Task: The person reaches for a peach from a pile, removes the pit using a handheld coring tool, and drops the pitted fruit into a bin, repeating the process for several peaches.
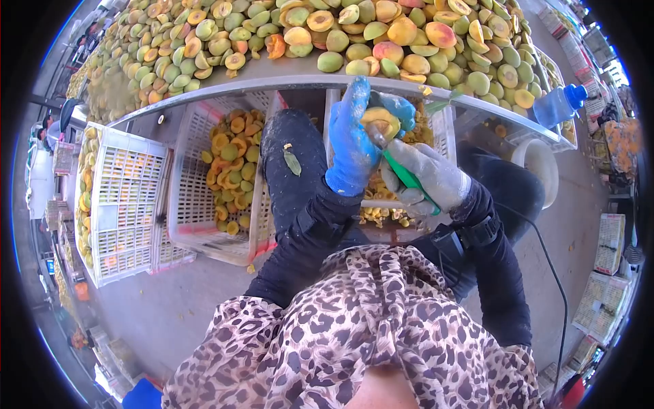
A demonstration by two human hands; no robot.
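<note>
My left hand [353, 146], in a blue glove, is wrapped round a halved yellow-green fruit [381, 124], its cut face toward me. In a grey glove, my right hand [429, 176] grips a tool with a green handle [409, 178]. The metal tip of the tool touches the lower part of the fruit. Both hands are above my lap, just in front of the table edge. Under them a white crate [446, 133] holds fruit pieces, partly hidden by my hands.
A table [272, 70] heaped with whole and halved fruits [402, 31] spans the front. A clear bottle with a blue cap [560, 105] lies at its right. White crates of fruit [129, 211] stand at left, a white bucket [543, 163] at right. A leaf [291, 161] rests on my leg.
</note>
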